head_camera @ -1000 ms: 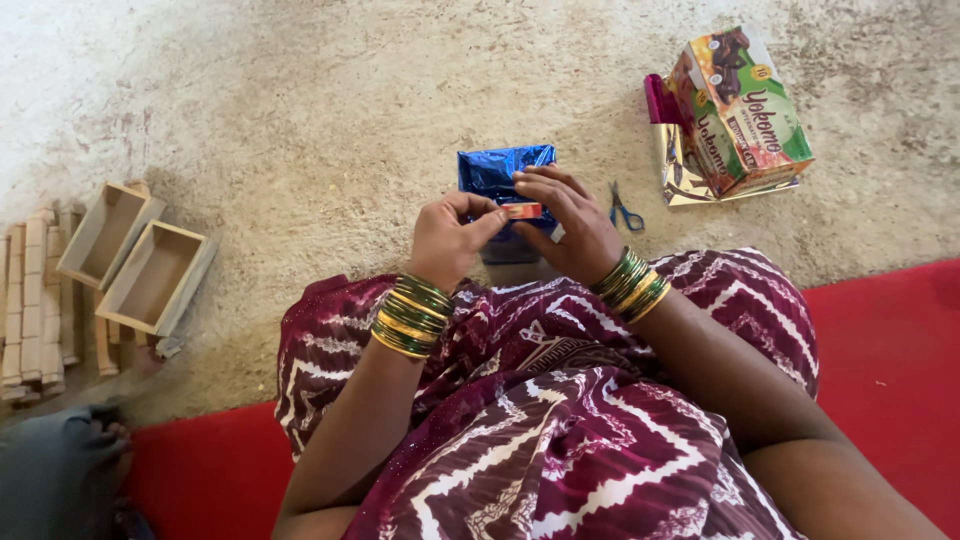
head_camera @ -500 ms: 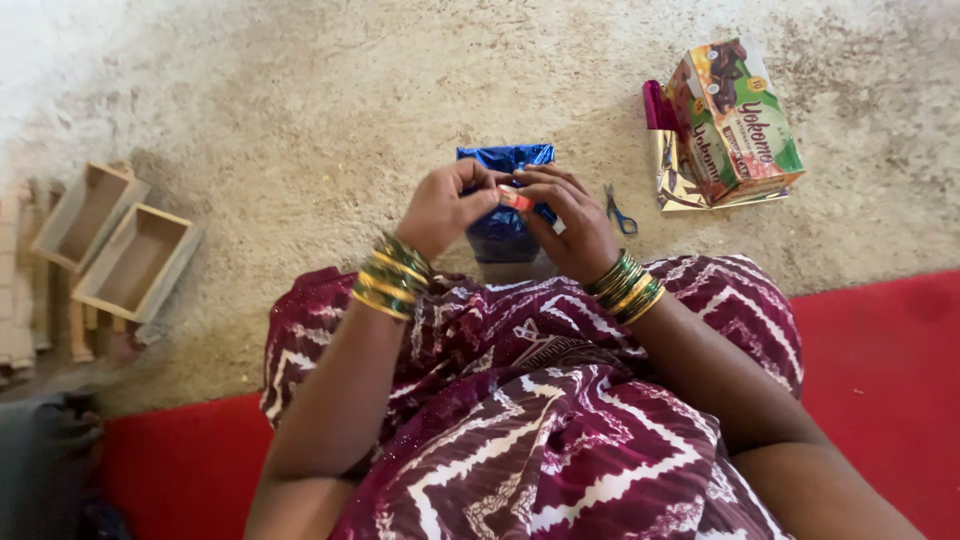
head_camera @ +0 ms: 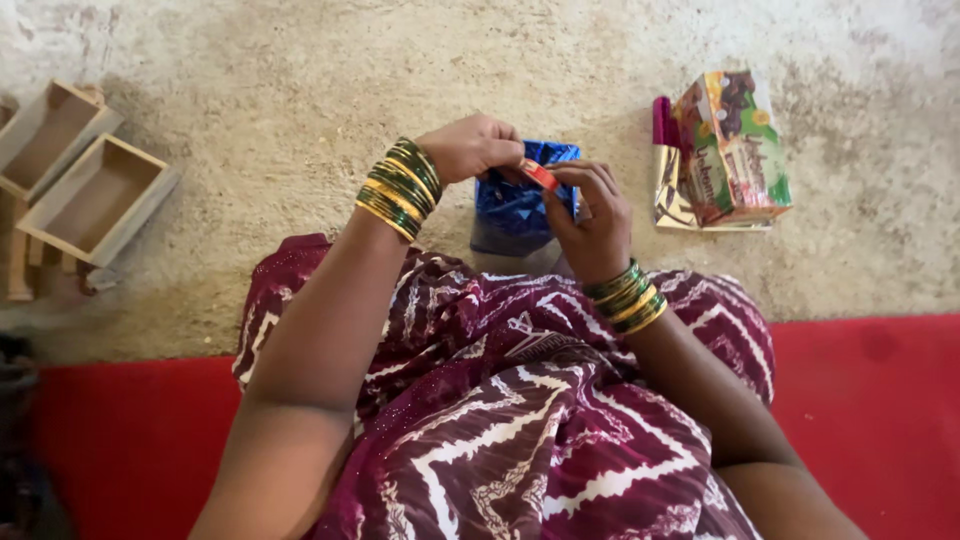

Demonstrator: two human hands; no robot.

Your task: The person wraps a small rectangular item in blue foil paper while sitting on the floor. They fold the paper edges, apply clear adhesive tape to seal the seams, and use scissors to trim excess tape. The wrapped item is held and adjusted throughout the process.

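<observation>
Red-orange small piece is pinched between left hand and right hand, both grips closed on it above the blue foil wrap. Risk: such a fingertip hold could slip, dropping it onto the concrete floor.

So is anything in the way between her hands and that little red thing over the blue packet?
Nothing visible. Both the left hand and right hand already pinch the small red piece between their fingertips, just above the shiny blue packet.

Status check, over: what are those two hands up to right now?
Left hand and right hand both pinching a small red-orange piece. Blue shiny wrapped parcel directly beneath. Nothing in the way; printed carton off to the right.
</observation>
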